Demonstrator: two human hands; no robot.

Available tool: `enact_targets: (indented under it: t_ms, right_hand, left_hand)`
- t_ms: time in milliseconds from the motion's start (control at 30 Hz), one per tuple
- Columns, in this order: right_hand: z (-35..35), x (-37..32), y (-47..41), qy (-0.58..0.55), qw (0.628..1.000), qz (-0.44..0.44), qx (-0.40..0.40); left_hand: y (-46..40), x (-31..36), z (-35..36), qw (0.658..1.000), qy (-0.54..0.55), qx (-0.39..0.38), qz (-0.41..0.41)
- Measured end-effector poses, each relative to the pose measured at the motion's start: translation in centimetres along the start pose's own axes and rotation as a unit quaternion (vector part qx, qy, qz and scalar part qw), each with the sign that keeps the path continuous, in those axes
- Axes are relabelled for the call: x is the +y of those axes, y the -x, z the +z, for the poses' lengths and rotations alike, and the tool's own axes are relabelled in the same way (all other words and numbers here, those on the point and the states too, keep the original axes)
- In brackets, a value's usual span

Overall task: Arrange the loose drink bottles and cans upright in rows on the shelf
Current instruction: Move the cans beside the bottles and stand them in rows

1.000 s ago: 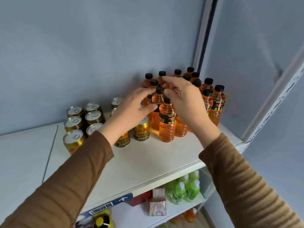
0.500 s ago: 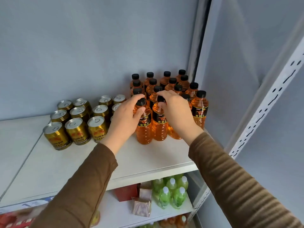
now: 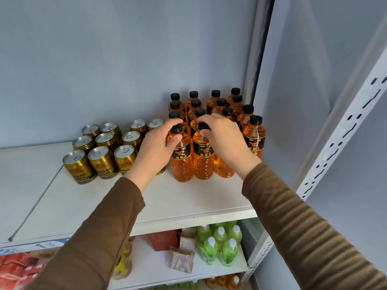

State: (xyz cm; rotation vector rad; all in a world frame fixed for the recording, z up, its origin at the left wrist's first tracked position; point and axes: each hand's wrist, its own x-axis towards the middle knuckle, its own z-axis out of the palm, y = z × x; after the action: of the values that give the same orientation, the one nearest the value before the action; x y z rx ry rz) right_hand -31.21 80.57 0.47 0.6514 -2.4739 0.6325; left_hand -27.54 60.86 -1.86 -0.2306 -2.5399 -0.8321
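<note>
Several orange drink bottles (image 3: 254,139) with black caps stand upright in rows at the back right of the white shelf (image 3: 188,197). My left hand (image 3: 156,149) grips the neck of the front-left bottle (image 3: 181,160). My right hand (image 3: 222,135) grips the cap and neck of the bottle beside it (image 3: 203,160). Both bottles stand on the shelf. Several gold cans (image 3: 102,162) stand upright in rows to the left; my left hand hides some of them.
A grey wall is close behind the rows. A white perforated shelf upright (image 3: 335,143) rises at the right. The shelf below holds green bottles (image 3: 219,243), a red box (image 3: 163,239) and small packets. The shelf's front strip lies bare.
The view has shifted, so the rows sit lower and farther left in frame. Both hands came down from the back bottles' caps onto the two front bottles' necks.
</note>
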Motion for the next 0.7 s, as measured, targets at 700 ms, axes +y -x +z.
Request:
enact_targets:
  t_ms: [700]
  right_hand:
    - [-7.9,7.1,2.9,-0.034,0.985,0.171,0.003]
  left_hand:
    - [-4.6,10.4,3.2,0.966,-0.134,-0.057,0.215]
